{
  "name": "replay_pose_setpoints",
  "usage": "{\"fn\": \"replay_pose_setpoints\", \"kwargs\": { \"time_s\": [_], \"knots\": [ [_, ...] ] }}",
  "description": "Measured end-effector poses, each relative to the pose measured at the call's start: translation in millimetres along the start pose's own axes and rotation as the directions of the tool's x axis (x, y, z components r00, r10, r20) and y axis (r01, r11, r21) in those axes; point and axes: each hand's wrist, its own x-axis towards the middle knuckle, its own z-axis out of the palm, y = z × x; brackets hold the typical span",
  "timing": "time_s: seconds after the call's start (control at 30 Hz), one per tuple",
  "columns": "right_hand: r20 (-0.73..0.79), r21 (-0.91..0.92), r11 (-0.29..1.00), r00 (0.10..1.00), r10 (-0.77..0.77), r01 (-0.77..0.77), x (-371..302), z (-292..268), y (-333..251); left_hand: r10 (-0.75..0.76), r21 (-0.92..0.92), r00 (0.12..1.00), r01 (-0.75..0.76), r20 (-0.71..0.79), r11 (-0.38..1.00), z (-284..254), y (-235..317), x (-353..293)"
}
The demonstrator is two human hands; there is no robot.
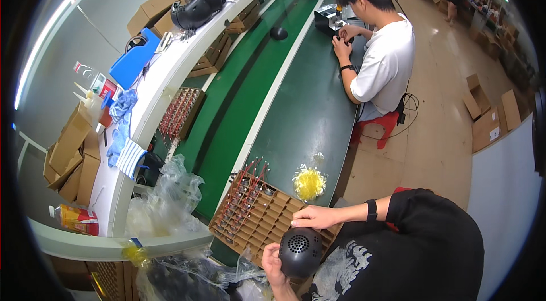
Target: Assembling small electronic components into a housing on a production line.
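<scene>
A black rounded housing with a round pattern of holes is held close in front of my black shirt. My left hand grips its side, with the fingers partly hidden behind it. Along its upper edge lies my right hand, closed on the rim; a black band is on that wrist. Beneath and beyond the housing is a cardboard divider tray. Small round parts with red wires fill its left cells, while many other cells are bare. Beside the tray sits a bundle of yellow strands.
A green conveyor belt runs along the dark worktop. Further up, a co-worker in a white shirt handles a small dark part. Clear plastic bags, a second tray of wired parts and a white shelf line the left.
</scene>
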Motion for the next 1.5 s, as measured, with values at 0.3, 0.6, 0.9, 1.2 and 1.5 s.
{"fn": "replay_pose_setpoints", "kwargs": {
  "time_s": [0.3,0.6,0.9,1.2,1.5],
  "knots": [
    [-0.055,0.033,0.995,0.994,-0.094,0.096,5.6,-0.2,3.0,-0.024,-0.006,0.999,0.024,0.049,1.000,-16.1,-5.5,5.9],
    [-0.687,0.699,0.650,0.532,0.496,0.297,16.0,-102.3,68.2,0.309,-0.405,0.937,-0.349,-0.163,0.845,-55.2,-3.2,-17.8],
    [-0.307,-0.840,0.520,0.926,-0.220,-0.154,32.9,-87.0,106.0,0.287,-0.144,0.932,-0.322,-0.223,0.936,-61.0,6.5,-11.6],
    [-0.182,-0.712,0.685,0.983,0.028,-0.151,46.4,-47.9,59.0,0.095,-0.308,0.939,-0.202,-0.329,0.930,-34.0,-4.0,-4.5],
    [0.533,-0.108,0.922,0.805,-0.261,0.371,45.0,1.0,-74.4,-0.084,-0.352,0.994,0.053,-0.073,0.934,-34.0,-18.2,-6.6]
  ]
}}
